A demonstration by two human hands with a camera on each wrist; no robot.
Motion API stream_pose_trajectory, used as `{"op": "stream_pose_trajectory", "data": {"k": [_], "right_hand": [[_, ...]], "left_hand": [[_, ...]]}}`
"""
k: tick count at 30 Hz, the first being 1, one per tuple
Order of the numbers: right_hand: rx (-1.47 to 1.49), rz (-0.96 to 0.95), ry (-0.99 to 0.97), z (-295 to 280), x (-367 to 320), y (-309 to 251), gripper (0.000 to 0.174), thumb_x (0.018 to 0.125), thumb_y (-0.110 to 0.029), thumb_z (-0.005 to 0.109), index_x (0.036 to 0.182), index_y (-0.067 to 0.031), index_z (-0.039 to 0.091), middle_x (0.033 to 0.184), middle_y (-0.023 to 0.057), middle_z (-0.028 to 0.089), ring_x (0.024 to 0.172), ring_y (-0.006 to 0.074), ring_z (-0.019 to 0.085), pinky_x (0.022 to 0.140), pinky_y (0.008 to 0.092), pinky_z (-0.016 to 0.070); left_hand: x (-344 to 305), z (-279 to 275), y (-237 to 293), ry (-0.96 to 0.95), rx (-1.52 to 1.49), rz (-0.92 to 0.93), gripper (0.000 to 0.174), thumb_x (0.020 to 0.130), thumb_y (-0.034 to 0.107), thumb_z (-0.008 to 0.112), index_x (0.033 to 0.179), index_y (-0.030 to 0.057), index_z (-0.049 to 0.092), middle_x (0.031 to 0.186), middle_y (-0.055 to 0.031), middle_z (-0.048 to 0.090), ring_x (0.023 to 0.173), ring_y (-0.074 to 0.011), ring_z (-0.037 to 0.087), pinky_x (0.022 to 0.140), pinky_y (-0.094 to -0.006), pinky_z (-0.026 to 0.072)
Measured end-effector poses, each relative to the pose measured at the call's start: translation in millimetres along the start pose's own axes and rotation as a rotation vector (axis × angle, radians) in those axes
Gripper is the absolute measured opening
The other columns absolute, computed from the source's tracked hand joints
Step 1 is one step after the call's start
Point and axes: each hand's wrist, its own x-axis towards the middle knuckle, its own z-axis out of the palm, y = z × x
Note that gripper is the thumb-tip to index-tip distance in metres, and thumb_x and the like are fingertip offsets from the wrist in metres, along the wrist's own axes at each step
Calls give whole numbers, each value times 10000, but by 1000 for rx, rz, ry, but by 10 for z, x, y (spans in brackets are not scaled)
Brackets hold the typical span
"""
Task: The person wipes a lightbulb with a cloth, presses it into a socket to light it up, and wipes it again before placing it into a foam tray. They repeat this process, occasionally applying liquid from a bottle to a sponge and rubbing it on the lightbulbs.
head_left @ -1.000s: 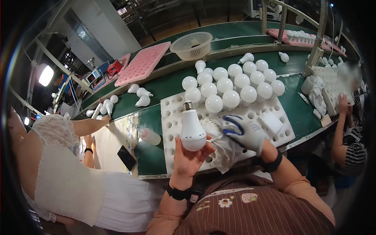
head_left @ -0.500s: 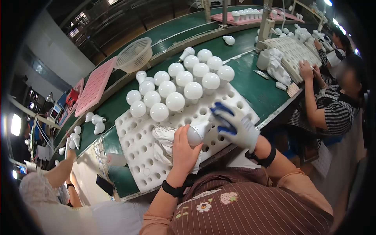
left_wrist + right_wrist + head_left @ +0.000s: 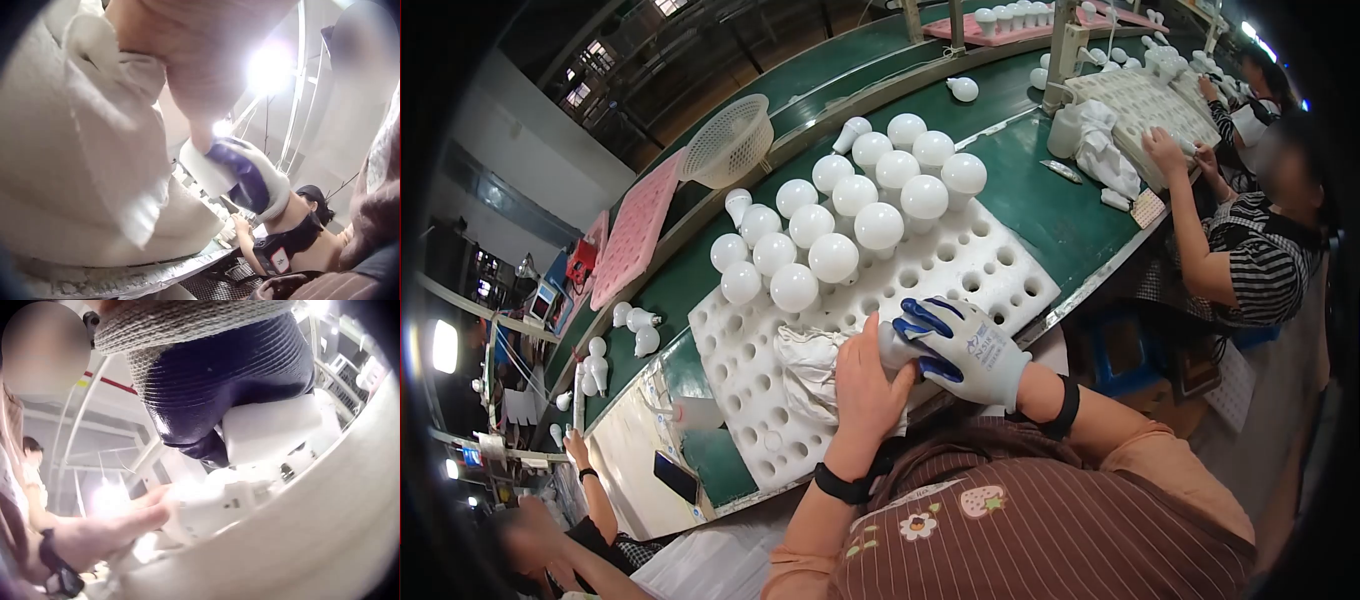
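A white light bulb (image 3: 893, 346) lies tilted between my two hands, over the front of a white foam tray (image 3: 745, 440). My bare left hand (image 3: 868, 385) holds its rounded end. The right hand (image 3: 978, 352), in a white glove with blue-coated fingers, grips the bulb's other end and hides it in the head view. From the left wrist, the blue fingers (image 3: 244, 178) show curled at the white bulb body. A crumpled white cloth (image 3: 808, 368) lies on the tray beside the left hand.
Several round bulbs (image 3: 833, 257) stand in the tray's back rows. Behind are a white basket (image 3: 730, 142) and a pink tray (image 3: 638, 230) on the green bench (image 3: 1000, 150). A phone (image 3: 677, 477) lies at left; other people (image 3: 1255, 250) work on both sides.
The bulb has gone from upright in my left hand to tilted rightwards. My right hand, earlier apart from it, has come in and taken hold. The head view has swung right.
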Motion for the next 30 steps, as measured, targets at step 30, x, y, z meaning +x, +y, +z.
{"op": "stream_pose_trajectory", "data": {"k": [30], "right_hand": [[-164,189,28,-78,-54,308,456,774,-186,636,1223,-122,588,1341,135,505,1208,330,474,1013,458,379]], "left_hand": [[77,-142,-8,-6,104,207,811,626,212,795,1314,-34,444,1127,-183,568,1098,-378,496,1004,-461,347]]}}
